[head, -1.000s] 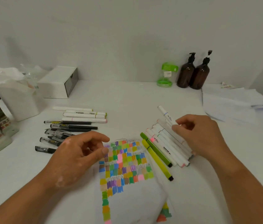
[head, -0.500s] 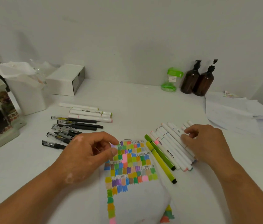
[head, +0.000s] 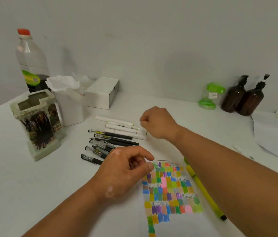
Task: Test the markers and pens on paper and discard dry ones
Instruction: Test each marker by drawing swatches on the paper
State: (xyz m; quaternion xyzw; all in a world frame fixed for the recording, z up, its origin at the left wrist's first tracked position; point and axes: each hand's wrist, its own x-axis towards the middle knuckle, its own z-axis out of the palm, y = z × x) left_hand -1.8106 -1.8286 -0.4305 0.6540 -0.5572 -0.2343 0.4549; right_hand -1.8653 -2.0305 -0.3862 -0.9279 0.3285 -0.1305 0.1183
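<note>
wht table (head: 32,194) | on it: swatch paper (head: 169,190), blk pens (head: 114,140), wht markers (head: 123,128), yellow marker (head: 203,190), amber bottles (head: 234,98)

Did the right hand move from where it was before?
Yes. The right hand left the markers on the right of the paper and crossed over to the white markers past its far left corner, next to the pens.
</note>
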